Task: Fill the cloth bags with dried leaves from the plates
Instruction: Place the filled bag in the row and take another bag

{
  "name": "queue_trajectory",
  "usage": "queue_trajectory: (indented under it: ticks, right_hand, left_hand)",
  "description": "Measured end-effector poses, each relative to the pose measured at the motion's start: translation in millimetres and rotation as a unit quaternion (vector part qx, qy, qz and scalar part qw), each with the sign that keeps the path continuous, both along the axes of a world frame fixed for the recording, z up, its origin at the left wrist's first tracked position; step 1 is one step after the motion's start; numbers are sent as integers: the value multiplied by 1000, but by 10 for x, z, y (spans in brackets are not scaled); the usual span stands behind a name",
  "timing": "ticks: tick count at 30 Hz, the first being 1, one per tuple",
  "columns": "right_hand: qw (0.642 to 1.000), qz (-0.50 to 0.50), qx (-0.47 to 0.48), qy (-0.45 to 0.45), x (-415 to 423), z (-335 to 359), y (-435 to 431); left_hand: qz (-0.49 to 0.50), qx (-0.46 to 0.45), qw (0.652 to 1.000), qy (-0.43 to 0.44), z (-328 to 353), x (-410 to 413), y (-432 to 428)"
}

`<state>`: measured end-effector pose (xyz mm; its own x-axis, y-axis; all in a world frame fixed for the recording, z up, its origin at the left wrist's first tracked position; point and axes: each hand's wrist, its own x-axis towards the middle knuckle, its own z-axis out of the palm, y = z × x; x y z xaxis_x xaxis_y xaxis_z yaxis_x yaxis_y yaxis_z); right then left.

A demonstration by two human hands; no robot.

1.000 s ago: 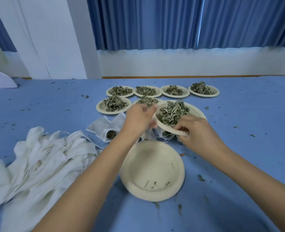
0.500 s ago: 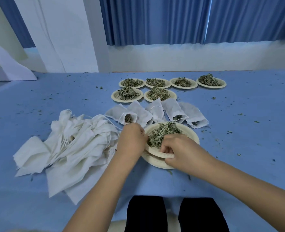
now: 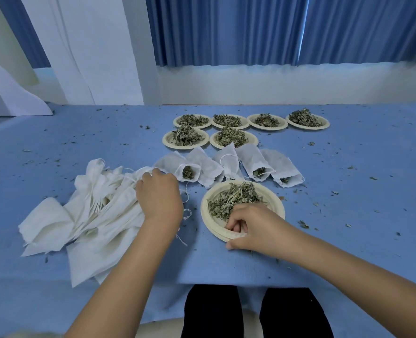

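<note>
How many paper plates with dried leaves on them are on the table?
7 plates of leaves: four in the far row, two just nearer, and the nearest plate, its rim pinched by the right hand. A second rim beneath it may be an empty plate.

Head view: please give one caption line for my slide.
Left hand rests on a pile of cloth bags while right hand grips the near plate of dried leaves.
</note>
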<state>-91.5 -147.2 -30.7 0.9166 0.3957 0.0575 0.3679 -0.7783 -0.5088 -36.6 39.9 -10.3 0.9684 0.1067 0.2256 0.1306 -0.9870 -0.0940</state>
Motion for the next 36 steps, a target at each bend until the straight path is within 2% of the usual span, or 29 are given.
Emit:
queue_trajectory:
  ticks: [3,6,9,12,14,17,21,23,27,30,33,36]
  right_hand:
    - [1000,8,-1,7,-7,-19,-2]
    - [999,29,26,26,-9,34,-24]
    - [988,-12,143,-49,123,223,-86]
    - [966,-67,166,-187,415,424,-190]
    - [958,-71,213,-178,607,476,-238]
    - [940,-75,308,-130,797,439,-258]
    - [930,-69,338,-127,934,339,-329]
    - [927,-73,352,-111,991,309,-369]
    - [876,-144,452,-83,1105,208,-467]
    - [844,-216,482,-92,1155,132,-515]
    - [834,-236,491,-84,1125,76,-470]
    - [864,-174,468,-62,1028,42,-381]
  left_hand:
    - [-17,-6,999,-37,12,59,32]
    - [-81,-63,985,-136,34,89,16]
    - [-198,-127,940,-246,109,61,-124]
    - [-310,-142,880,-330,175,83,-339]
    - [-377,-165,838,-359,204,133,-466]
    - [-420,-184,797,-392,201,262,-585]
    - [-465,-148,772,-407,130,514,-645]
    - [-474,-164,758,-417,57,620,-660]
    - [-473,-296,720,-412,-98,708,-688]
    - [-421,-416,700,-399,-162,747,-662]
    - [-377,-470,722,-340,-193,764,-649]
    - [-398,-436,755,-287,-213,734,-718]
